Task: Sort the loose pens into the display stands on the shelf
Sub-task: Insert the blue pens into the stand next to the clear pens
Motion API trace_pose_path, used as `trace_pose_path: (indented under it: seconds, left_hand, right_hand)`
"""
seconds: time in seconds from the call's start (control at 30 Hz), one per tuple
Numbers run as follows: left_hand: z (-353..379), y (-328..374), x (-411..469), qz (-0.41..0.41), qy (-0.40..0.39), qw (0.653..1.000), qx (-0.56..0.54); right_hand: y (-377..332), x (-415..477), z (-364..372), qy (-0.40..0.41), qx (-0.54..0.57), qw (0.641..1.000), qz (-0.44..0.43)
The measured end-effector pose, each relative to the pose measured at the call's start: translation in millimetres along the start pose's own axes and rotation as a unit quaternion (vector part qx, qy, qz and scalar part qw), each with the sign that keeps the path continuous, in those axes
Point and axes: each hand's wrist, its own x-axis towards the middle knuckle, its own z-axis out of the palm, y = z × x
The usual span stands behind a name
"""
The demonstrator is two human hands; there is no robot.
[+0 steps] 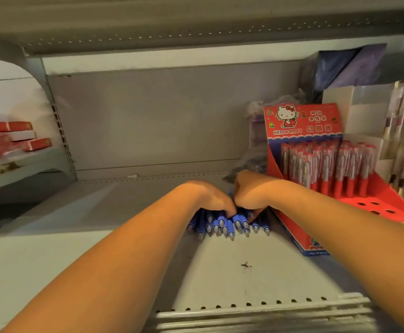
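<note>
Left hand and right hand meet knuckle to knuckle mid-shelf, both curled down over a pile of blue pens, grasping them. The left hand's fingers bend over the left part of the pile; the right hand is fisted on the right part, with a fingertip showing at the near side. The pens lie flat on the grey shelf, clear tips sticking out toward the near edge from under both hands.

Just right of the pile, touching or almost, stands a red display stand. Its header card reads "HELLO KITTY" beside the cat figure; the Chinese characters are too blurred to read, as is the blue print on the near edge. Red pens stand upright in its far rows; open holes show in the near rows.

Further right is a white stand with packaged pens. Far left, red boxes are stacked on the neighbouring shelf.
</note>
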Motion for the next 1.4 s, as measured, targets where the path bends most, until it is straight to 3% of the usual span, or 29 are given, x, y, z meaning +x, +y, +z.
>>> trace_pose_path:
  seconds: [0.4,0.63,0.73,0.9,1.0,1.17,1.27,1.4]
  left_hand:
    - [-0.6,-1.7,4.3,0.021,0.013,0.999,0.047]
    - [11.6,-5.7,1.1,-0.024,0.117,0.991,0.054]
    - [7.5,-9.2,-0.5,-0.052,0.145,0.988,0.018]
    - [8.3,-17.6,-6.0,-0.086,0.097,0.991,-0.015]
    - [9.4,-20.1,-4.1,-0.076,0.122,0.989,0.022]
    - [9.7,-30.4,4.5,-0.043,0.175,0.984,0.007]
    - [4.5,-38.8,6.5,-0.032,0.192,0.981,-0.012]
    - [-6.5,-46.6,3.5,0.020,0.242,0.965,-0.099]
  right_hand:
    - [-0.5,-4.8,0.8,0.045,-0.031,0.998,-0.010]
    - [2.9,-6.1,2.1,0.037,-0.090,0.995,-0.036]
    - [2.2,-8.4,-0.6,0.049,-0.071,0.995,-0.054]
    - [3.5,-10.8,-2.0,0.063,-0.006,0.995,-0.074]
    - [6.4,-10.5,-4.0,0.096,0.054,0.989,-0.097]
    - [1.5,-11.2,-6.7,0.135,0.028,0.984,-0.114]
    - [2.5,-12.4,-7.2,0.145,0.145,0.969,-0.137]
    - [-5.0,-24.8,-4.1,0.119,0.352,0.916,-0.153]
